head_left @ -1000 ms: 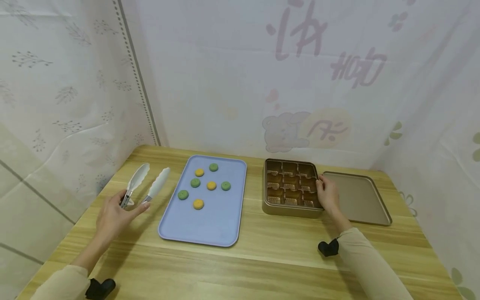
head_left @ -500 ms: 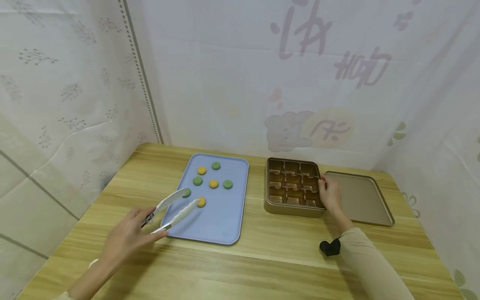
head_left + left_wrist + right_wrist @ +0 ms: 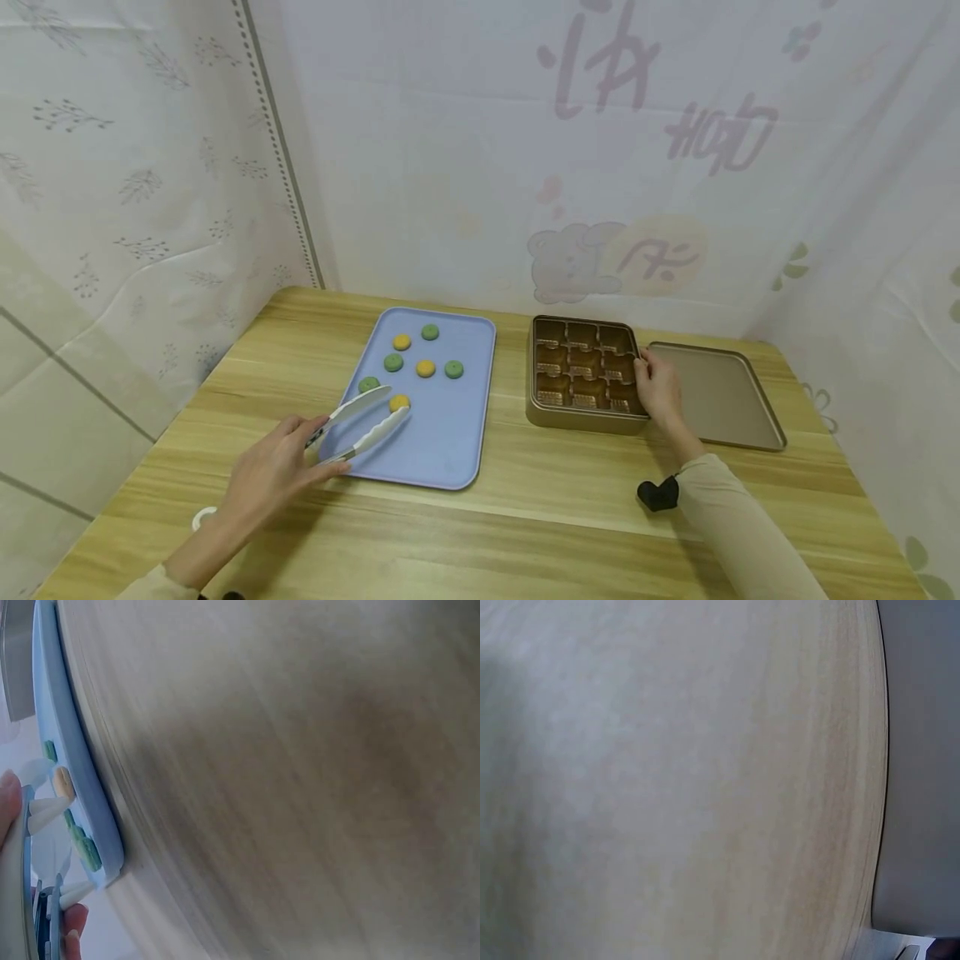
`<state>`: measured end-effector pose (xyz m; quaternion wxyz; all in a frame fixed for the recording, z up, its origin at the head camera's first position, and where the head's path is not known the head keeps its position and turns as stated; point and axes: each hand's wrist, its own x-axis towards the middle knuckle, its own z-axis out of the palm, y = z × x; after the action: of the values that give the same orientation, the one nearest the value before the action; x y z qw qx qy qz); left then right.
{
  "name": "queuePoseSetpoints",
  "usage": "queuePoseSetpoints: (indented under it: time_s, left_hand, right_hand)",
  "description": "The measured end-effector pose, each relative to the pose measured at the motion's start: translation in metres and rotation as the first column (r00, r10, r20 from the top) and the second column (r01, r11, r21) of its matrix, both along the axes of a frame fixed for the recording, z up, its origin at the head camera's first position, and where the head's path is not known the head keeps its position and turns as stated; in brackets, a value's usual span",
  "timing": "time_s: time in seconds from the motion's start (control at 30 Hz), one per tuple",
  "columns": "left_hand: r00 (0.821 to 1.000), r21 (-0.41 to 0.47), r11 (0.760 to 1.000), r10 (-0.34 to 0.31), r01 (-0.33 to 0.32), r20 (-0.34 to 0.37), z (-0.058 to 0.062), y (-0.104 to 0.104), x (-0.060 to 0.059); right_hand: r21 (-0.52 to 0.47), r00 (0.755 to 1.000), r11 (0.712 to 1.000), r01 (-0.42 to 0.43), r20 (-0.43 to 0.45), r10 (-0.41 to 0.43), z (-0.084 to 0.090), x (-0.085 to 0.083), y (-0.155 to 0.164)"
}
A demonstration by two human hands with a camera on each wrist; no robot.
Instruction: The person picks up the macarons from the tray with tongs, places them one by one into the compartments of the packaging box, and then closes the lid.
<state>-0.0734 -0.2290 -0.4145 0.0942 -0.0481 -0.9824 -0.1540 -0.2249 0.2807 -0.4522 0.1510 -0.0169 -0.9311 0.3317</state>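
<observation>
Pale blue tray (image 3: 442, 446) carries round sweets: three green (image 3: 393, 362) with a fourth half hidden by the tongs, three yellow-orange (image 3: 425, 368). Tongs (image 3: 363, 421) have white tips with a silver-grey handle; the box (image 3: 581, 414) is gold with a brown-gold gridded insert, and its lid (image 3: 720, 400) is a matt tan-gold. Table (image 3: 525, 533) is light wood with darker grain streaks; the backdrop cloth (image 3: 615, 167) is white with faded mauve lettering, a bear and grey leaf sprigs; sleeves (image 3: 738, 525) are beige.

Three yellow cookies (image 3: 425, 367) and three green cookies (image 3: 453, 368) (one tray (image 3: 450, 442)).
</observation>
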Motion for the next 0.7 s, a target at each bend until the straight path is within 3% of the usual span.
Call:
queuePoseSetpoints:
  time_s: [0.7]
  left_hand:
    - [0.998, -0.051, 0.998, -0.028, 0.031, 0.063, 0.007, 0.003, -0.011]
  right_hand:
    - [-0.024, 1.000, 1.000, 0.004, 0.020, -0.004, 0.003, 0.002, -0.001]
